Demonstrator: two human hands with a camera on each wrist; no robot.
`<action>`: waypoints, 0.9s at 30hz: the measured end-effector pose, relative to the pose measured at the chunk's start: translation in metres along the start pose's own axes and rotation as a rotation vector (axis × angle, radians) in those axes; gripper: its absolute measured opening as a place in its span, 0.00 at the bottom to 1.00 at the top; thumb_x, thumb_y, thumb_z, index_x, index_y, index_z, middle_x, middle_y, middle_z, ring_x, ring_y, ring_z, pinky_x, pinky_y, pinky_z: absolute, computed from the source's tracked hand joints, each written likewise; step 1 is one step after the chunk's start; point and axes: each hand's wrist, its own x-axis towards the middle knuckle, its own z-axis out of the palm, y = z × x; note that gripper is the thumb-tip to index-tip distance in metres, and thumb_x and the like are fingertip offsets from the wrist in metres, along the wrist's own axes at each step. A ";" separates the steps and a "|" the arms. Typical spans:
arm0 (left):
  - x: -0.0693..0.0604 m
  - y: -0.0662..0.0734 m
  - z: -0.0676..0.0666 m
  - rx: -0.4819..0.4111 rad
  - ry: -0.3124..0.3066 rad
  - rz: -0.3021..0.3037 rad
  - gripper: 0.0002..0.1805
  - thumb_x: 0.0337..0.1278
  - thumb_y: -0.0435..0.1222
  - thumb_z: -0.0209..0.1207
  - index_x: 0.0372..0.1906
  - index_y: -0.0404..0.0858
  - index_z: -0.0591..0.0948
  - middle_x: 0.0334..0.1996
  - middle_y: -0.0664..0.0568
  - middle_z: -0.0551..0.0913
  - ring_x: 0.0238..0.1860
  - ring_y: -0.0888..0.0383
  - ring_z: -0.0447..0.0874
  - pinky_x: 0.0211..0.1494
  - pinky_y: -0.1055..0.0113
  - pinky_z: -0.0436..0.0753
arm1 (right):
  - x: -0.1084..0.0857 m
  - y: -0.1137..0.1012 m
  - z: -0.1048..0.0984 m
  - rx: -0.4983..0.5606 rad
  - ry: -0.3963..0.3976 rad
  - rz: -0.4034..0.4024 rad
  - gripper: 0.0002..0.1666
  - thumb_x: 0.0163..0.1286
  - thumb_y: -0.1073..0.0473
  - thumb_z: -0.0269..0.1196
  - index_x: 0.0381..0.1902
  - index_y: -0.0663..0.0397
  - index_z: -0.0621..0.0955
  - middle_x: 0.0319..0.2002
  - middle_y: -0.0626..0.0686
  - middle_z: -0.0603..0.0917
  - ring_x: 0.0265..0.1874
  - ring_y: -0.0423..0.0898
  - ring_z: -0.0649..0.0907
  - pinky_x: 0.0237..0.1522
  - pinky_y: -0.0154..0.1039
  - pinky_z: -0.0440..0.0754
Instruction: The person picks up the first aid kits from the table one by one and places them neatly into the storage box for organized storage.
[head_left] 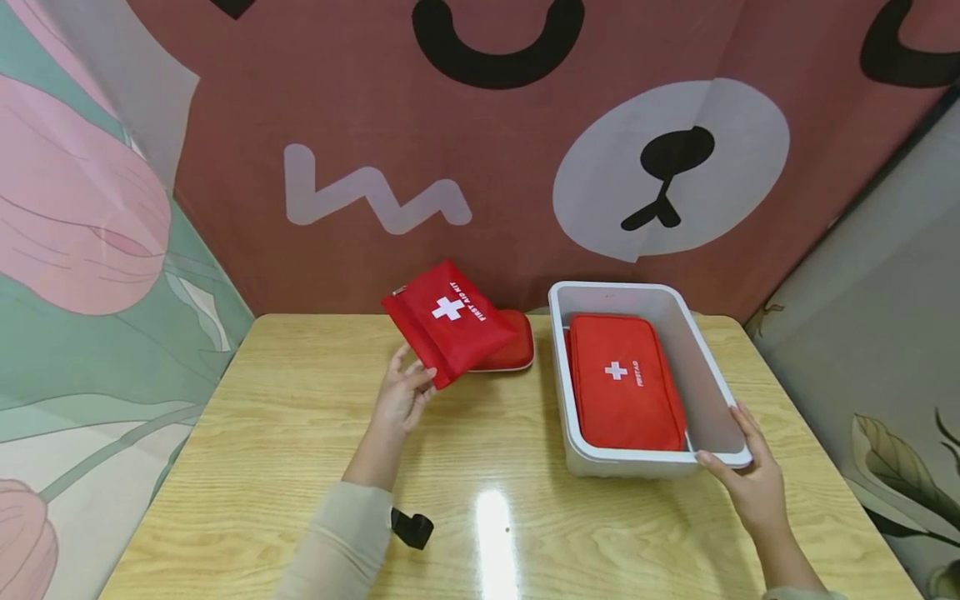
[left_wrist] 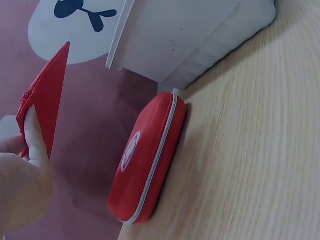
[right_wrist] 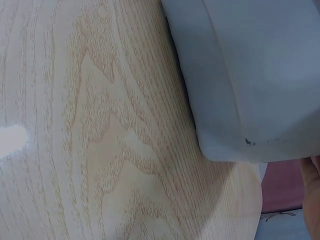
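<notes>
Left hand (head_left: 401, 396) held up a red pouch (head_left: 450, 325); right hand (head_left: 753, 479) gripped a white bin (head_left: 637, 456).
The left hand pinched the pouch between thumb and fingers above the table (head_left: 300, 417), near the middle of its far edge; a red zipped case (left_wrist: 145, 160) lay on the table by that edge, partly behind the pouch; the bin stood toward the far right corner, with a red first-aid bag (head_left: 626, 392) in it; the right hand was curled over the bin's near right corner.
</notes>
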 end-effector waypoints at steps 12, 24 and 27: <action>-0.004 -0.005 0.011 0.031 -0.050 -0.003 0.33 0.48 0.15 0.42 0.60 0.39 0.53 0.29 0.54 0.75 0.22 0.61 0.76 0.22 0.73 0.74 | 0.000 0.001 0.000 0.016 -0.005 0.002 0.43 0.48 0.82 0.57 0.62 0.59 0.59 0.64 0.49 0.53 0.59 0.40 0.56 0.48 0.18 0.62; -0.009 -0.006 0.024 0.048 -0.096 -0.020 0.33 0.49 0.17 0.43 0.62 0.40 0.54 0.33 0.52 0.75 0.25 0.60 0.77 0.27 0.70 0.78 | -0.001 0.000 0.000 -0.012 -0.004 -0.005 0.43 0.48 0.82 0.57 0.62 0.59 0.59 0.65 0.50 0.53 0.58 0.39 0.57 0.46 0.17 0.63; -0.011 -0.008 0.028 0.058 -0.127 -0.025 0.33 0.49 0.17 0.43 0.62 0.39 0.53 0.31 0.53 0.76 0.25 0.61 0.78 0.27 0.70 0.78 | -0.001 0.000 0.001 -0.008 -0.003 -0.008 0.43 0.48 0.82 0.57 0.62 0.58 0.59 0.65 0.51 0.52 0.58 0.39 0.57 0.46 0.17 0.63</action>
